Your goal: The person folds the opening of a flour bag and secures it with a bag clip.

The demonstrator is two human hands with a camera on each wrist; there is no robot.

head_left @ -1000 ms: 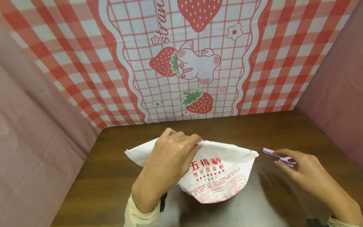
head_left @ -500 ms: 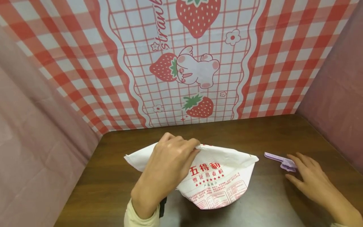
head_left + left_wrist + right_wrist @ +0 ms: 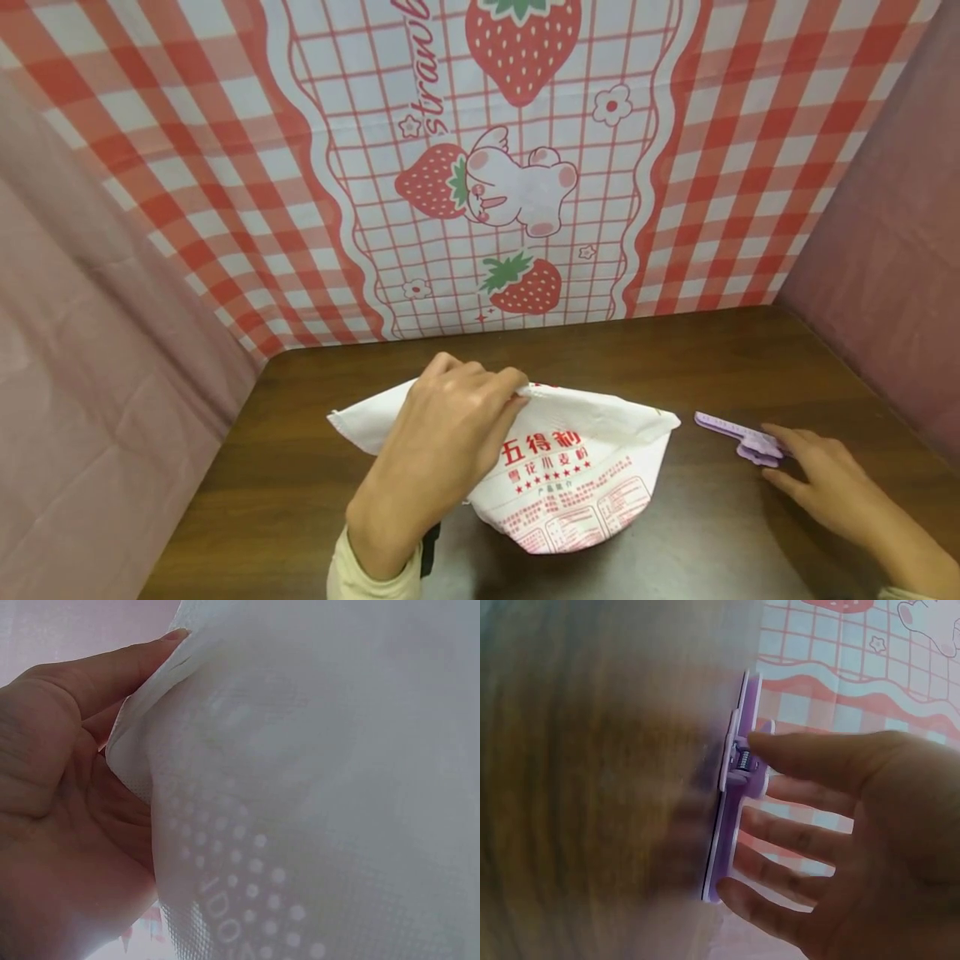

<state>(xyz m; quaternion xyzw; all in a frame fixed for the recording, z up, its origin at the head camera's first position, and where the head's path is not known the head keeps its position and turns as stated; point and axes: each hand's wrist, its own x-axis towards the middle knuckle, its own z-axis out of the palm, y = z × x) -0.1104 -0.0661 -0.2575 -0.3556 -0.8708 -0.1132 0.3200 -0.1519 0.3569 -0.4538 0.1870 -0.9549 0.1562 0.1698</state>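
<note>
A white woven flour bag [image 3: 570, 467] with red Chinese print sits at the middle of the table, its top edge drawn together. My left hand [image 3: 450, 433] grips that edge from above; in the left wrist view its thumb lies along the folded edge of the bag [image 3: 300, 787]. Off to the right, a purple sealing clip [image 3: 738, 435] with a flower-shaped handle is at the table. My right hand [image 3: 836, 479] reaches it with extended fingers. In the right wrist view, the thumb touches the handle of the clip [image 3: 727, 847] beside its spring, and the other fingertips meet its edge.
The dark wooden table [image 3: 300, 467] reaches back to a red-and-white strawberry-print cloth [image 3: 525, 192]. Pink curtains close off the left side [image 3: 90, 333] and the right side [image 3: 892, 275].
My right hand held the clip a second ago, drew back off it to the right with fingers loosened, and now touches its handle end again. My left hand stays on the flour bag.
</note>
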